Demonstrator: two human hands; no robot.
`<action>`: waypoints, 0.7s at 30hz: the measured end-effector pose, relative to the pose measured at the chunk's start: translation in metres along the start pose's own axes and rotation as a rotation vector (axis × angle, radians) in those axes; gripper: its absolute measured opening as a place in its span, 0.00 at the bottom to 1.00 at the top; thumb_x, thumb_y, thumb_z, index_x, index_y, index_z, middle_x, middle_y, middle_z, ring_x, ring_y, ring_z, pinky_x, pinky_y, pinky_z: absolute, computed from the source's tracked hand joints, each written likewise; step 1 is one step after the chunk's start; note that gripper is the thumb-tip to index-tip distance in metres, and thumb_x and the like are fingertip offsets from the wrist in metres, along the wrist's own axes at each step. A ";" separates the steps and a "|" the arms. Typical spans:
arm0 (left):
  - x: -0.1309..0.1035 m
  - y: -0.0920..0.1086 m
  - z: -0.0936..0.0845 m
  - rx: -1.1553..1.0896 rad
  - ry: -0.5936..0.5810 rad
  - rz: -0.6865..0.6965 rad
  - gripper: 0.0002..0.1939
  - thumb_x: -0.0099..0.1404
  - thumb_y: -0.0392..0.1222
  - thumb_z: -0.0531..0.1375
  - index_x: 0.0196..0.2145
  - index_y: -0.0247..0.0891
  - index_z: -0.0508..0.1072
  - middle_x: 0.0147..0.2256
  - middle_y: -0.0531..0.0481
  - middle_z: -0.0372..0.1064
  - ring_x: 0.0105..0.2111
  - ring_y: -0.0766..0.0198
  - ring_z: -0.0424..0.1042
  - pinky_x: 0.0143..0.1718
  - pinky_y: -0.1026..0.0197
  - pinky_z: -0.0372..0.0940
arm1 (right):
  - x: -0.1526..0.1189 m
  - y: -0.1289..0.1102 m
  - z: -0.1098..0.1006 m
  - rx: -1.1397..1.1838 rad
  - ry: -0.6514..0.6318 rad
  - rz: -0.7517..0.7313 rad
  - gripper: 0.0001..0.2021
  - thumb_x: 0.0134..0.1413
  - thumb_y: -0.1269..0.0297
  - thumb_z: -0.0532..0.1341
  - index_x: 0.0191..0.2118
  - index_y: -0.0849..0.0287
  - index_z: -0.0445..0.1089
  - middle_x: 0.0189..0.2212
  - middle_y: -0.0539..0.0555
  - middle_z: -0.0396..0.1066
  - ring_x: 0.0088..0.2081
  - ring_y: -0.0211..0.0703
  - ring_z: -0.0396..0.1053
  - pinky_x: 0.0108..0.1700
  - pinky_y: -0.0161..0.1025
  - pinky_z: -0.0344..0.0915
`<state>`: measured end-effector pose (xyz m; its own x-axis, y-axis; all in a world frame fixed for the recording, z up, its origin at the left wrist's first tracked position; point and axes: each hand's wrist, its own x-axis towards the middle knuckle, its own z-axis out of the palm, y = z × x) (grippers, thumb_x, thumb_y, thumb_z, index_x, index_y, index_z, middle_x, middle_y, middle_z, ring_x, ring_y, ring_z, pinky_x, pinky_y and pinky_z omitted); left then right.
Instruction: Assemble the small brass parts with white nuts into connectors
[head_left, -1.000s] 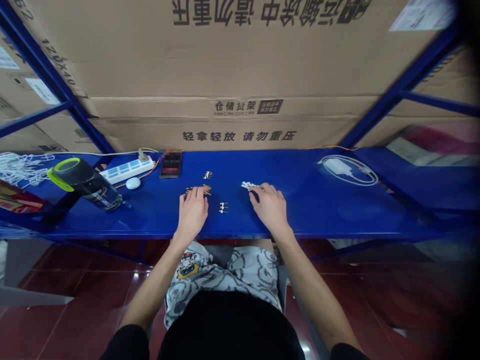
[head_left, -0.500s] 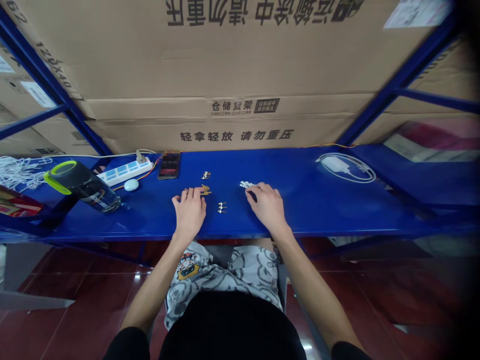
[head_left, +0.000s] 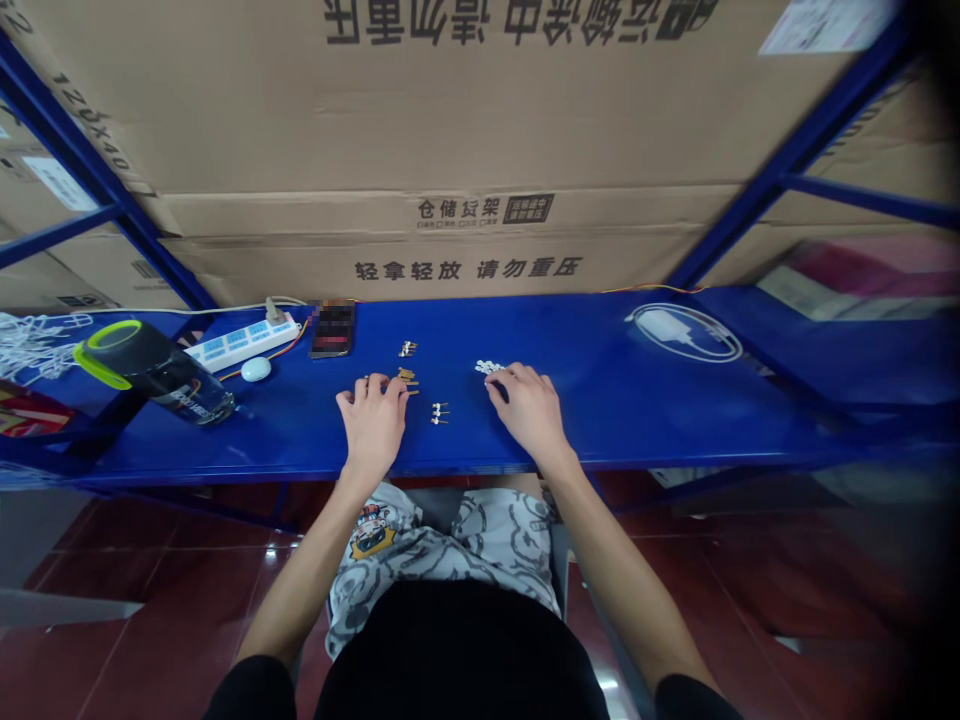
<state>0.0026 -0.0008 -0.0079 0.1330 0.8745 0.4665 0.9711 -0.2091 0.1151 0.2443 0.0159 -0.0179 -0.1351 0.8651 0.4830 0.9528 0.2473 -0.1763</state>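
My left hand (head_left: 373,420) is palm down at the blue shelf top. Its fingers are bent, with a slim brass-coloured pin (head_left: 412,392) at the thumb and index tips. More brass pins (head_left: 406,374) lie just beyond, partly covered by the hand. My right hand (head_left: 527,408) rests beside a cluster of small white pieces (head_left: 489,366); thumb and index close on one at the cluster's near edge. Between the hands sits a short row of brass pins with white pieces on them (head_left: 439,412). A similar group (head_left: 407,348) lies farther back.
On the left stand a dark bottle (head_left: 161,372) with a lime-green loop, a white power strip (head_left: 244,342), a white oval object (head_left: 256,369) and a dark device (head_left: 333,329). A charger with coiled cable (head_left: 664,325) lies right. Large cardboard boxes (head_left: 450,130) back the blue shelf (head_left: 600,410).
Another brass pin now shows at my left thumb and index tips. My right hand stays by the white pieces. The whole view has shifted slightly.
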 end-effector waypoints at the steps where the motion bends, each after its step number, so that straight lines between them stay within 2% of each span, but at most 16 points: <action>1: 0.000 0.000 0.000 -0.004 -0.010 0.007 0.09 0.75 0.42 0.53 0.42 0.43 0.74 0.46 0.41 0.72 0.47 0.46 0.67 0.48 0.41 0.60 | 0.000 0.000 0.000 0.007 -0.005 -0.002 0.10 0.67 0.66 0.56 0.41 0.55 0.76 0.39 0.57 0.74 0.43 0.51 0.71 0.43 0.46 0.59; 6: 0.002 -0.001 0.000 -0.020 -0.056 0.054 0.10 0.76 0.41 0.52 0.43 0.41 0.74 0.47 0.41 0.72 0.49 0.46 0.67 0.48 0.42 0.61 | 0.001 -0.001 -0.003 0.082 -0.041 -0.027 0.09 0.67 0.65 0.56 0.41 0.55 0.75 0.40 0.57 0.74 0.44 0.51 0.71 0.45 0.46 0.61; 17: 0.003 -0.002 0.004 -0.071 -0.073 0.080 0.12 0.77 0.42 0.50 0.44 0.41 0.73 0.46 0.43 0.74 0.48 0.49 0.69 0.47 0.48 0.61 | 0.003 0.000 -0.003 0.163 -0.075 -0.037 0.10 0.68 0.63 0.56 0.39 0.53 0.74 0.39 0.56 0.75 0.45 0.51 0.72 0.45 0.47 0.63; 21: 0.004 -0.001 0.004 -0.098 -0.072 0.086 0.12 0.78 0.42 0.50 0.45 0.40 0.72 0.46 0.43 0.73 0.48 0.49 0.69 0.47 0.49 0.61 | 0.005 -0.004 -0.009 0.336 -0.066 -0.039 0.10 0.67 0.63 0.55 0.39 0.54 0.74 0.39 0.55 0.78 0.42 0.50 0.74 0.47 0.47 0.65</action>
<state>0.0025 0.0053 -0.0097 0.2323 0.8797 0.4149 0.9320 -0.3234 0.1639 0.2420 0.0149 -0.0068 -0.1974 0.8759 0.4403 0.8054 0.4010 -0.4366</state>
